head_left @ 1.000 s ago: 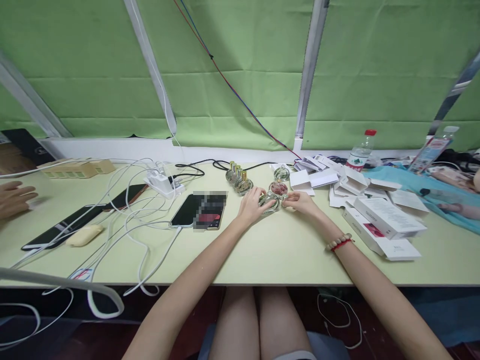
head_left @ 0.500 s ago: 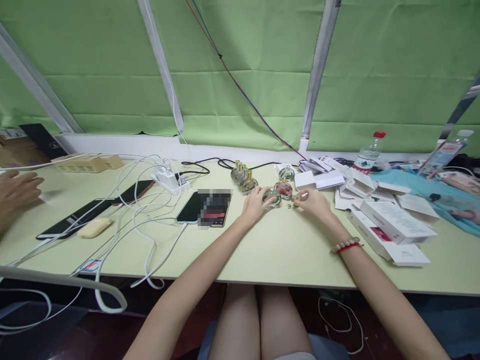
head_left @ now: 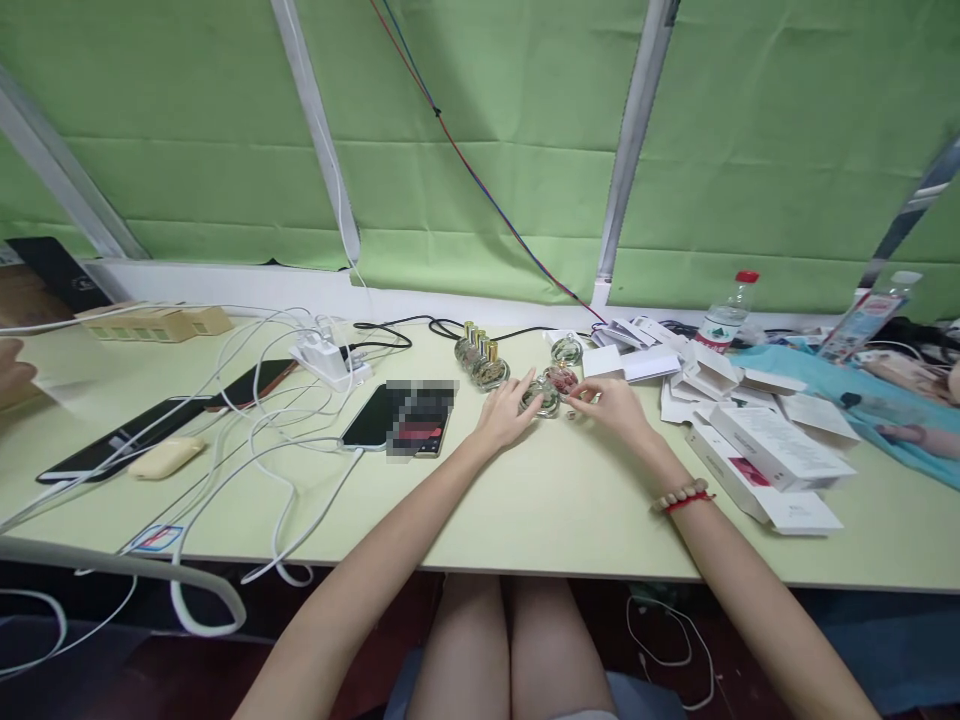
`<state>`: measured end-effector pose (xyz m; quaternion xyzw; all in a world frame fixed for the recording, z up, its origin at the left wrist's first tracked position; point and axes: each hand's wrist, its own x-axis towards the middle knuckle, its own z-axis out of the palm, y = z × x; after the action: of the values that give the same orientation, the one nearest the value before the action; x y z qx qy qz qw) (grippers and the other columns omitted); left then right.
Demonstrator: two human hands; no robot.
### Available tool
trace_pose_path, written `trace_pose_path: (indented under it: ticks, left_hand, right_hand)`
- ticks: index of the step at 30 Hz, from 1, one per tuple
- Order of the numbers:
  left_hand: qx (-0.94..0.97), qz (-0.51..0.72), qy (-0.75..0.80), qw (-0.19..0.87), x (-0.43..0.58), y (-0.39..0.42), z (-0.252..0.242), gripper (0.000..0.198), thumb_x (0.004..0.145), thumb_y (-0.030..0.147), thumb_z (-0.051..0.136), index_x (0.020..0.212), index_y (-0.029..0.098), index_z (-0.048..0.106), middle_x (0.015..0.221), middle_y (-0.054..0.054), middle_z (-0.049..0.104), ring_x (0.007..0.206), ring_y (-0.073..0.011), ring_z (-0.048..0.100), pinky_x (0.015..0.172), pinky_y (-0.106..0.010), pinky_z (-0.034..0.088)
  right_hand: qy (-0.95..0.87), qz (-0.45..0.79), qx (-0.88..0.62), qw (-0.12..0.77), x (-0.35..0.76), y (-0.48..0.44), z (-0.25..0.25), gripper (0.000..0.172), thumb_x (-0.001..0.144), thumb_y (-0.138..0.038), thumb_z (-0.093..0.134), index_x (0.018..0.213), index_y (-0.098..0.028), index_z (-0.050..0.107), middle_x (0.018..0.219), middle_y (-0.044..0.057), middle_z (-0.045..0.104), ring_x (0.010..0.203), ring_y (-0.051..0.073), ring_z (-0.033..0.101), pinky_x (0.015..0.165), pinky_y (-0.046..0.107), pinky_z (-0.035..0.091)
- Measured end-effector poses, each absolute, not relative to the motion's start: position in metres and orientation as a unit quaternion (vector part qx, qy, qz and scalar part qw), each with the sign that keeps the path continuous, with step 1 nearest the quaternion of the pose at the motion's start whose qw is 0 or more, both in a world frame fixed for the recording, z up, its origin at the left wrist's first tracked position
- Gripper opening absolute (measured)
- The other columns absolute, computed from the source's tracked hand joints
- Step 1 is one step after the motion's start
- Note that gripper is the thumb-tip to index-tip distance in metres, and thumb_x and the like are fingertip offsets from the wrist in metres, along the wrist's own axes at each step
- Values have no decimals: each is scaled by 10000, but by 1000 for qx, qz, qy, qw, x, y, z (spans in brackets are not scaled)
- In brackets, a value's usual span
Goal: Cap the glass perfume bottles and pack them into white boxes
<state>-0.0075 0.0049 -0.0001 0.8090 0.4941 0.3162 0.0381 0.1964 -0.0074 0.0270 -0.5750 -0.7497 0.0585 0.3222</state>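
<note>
My left hand (head_left: 510,412) lies with curled fingers around the side of a round glass bottle (head_left: 543,399) with green contents, holding it on the table. My right hand (head_left: 609,405) is pinched at that bottle's right side; whatever sits between its fingertips is too small to make out. Just behind is a round glass bottle with reddish contents (head_left: 561,379). Farther back lies another round clear glass bottle (head_left: 567,349). To the left, several round bottles with gold caps (head_left: 481,358) stand in a row. A tiny piece (head_left: 571,414) rests below my right fingertips.
Phones (head_left: 365,418) and tangled white cables (head_left: 289,490) cover the left side, near a power strip (head_left: 330,362). Opened white boxes (head_left: 780,450) and a red-capped water bottle (head_left: 726,315) are at the right. Another person's hand (head_left: 15,375) shows at the left edge.
My right hand has moved left, bringing its pinch against the green-filled bottle. My left hand keeps its hold. The other person's hand has drawn back toward the left edge, and the view has shifted slightly.
</note>
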Motion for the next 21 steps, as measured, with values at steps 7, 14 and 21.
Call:
trace_pose_path:
  ticks: [7,14,21]
  left_hand:
    - [704,445,549,-74,-16,8,6,276,880,254,431,1108,170,561,1053,-93,558,994,-217,529,897,-350,415]
    - [630,453,628,-59,-27,17,3,326,841,244,471,1159,177,496,1144,-133,506,1091,-268,481,953,-403,384]
    - [615,437,657,3,-28,17,3,357,837,256,463,1184,174,473,1174,-143,513,1148,-286,466,975,-432,371]
  right_hand:
    - [-789,94,-547,262,188,-10,20,165,702,-275,702,841,-193,737,897,47,731,721,173,645,635,255,448]
    - [-801,123,-522,267,186,-10,19,173,715,-107,629,831,-179,736,842,47,733,698,164,643,665,259,472]
    - [-798,122,-518,285,188,-3,9,234,703,-59,567,851,-159,718,844,56,727,694,161,645,691,262,484]
